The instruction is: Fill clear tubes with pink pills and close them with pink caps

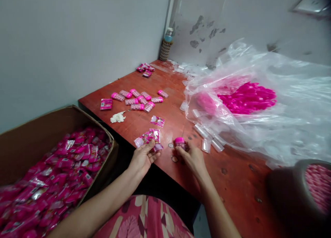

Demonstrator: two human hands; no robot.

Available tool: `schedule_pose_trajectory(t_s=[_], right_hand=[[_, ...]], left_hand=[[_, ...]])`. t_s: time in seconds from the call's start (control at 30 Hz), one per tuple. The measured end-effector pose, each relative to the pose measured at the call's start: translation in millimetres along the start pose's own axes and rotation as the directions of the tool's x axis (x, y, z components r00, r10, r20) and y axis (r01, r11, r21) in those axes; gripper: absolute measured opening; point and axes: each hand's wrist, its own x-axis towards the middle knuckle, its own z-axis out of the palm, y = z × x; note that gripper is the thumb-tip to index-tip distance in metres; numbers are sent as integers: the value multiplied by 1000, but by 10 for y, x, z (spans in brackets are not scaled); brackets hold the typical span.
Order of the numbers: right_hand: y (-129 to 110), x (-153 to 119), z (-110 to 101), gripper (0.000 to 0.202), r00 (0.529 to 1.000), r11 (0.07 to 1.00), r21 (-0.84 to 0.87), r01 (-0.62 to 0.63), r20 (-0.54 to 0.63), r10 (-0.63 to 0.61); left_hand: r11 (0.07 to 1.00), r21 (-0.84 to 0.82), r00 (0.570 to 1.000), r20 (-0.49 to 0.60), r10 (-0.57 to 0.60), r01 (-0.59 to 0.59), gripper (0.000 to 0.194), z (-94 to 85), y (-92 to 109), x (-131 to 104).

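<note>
My right hand is closed round a small clear bottle with a pink cap, held upright just above or on the red table. My left hand is at the table's front edge, palm partly up, with thumb and fingers round a pink printed wrapper. More flat pink wrappers lie in a loose pile beside that hand, and one wrapper lies alone behind. Further back rest several filled bottles with pink caps, lying on their sides.
A cardboard box full of pink packets stands at left. On the table are clear tubes, a plastic bag of pink caps, a dark tub of pink pellets, a white crumpled scrap and a bottle in the corner.
</note>
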Motion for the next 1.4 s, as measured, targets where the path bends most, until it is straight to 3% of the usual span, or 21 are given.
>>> schedule_pose_trajectory(t_s=[0.1,0.17,0.27,0.4,0.7,0.83,1.03,1.13,1.3,1.4], right_hand=[[-106,-240,86,31,988,892,450,-33,151,-40],[-197,-418,160,29,978,822,565,-77,203,-47],[-305,-578,270,29,974,804,585,-105,223,-35],[-354,-566,349,31,978,775,621,-121,207,-12],[-282,-482,395,25,929,619,748,-239,362,-80],[-259,-485,400,23,951,688,713,-136,288,-111],[-234,-508,392,25,981,816,577,-9,163,-104],[-222,-497,383,25,978,796,605,-25,181,-107],[-216,-467,357,28,926,619,753,-223,362,-107],[-212,-469,337,26,969,738,666,-109,237,-71]], left_hand=[[994,-106,1000,-5,-3,3,8,-6,-24,49],[988,-153,1000,12,3,-1,7,-10,-53,72],[983,-182,999,47,15,-6,8,-2,-94,82],[984,-179,997,82,14,1,11,28,-119,44],[991,88,958,277,77,-105,23,81,-38,-80],[981,153,935,351,55,-116,22,89,10,-77],[955,276,943,334,13,-111,24,92,3,-32],[941,323,939,343,-22,-96,25,103,17,-25],[885,439,921,388,-30,-156,24,105,43,-16],[865,471,933,360,-9,-173,22,107,18,-14]])
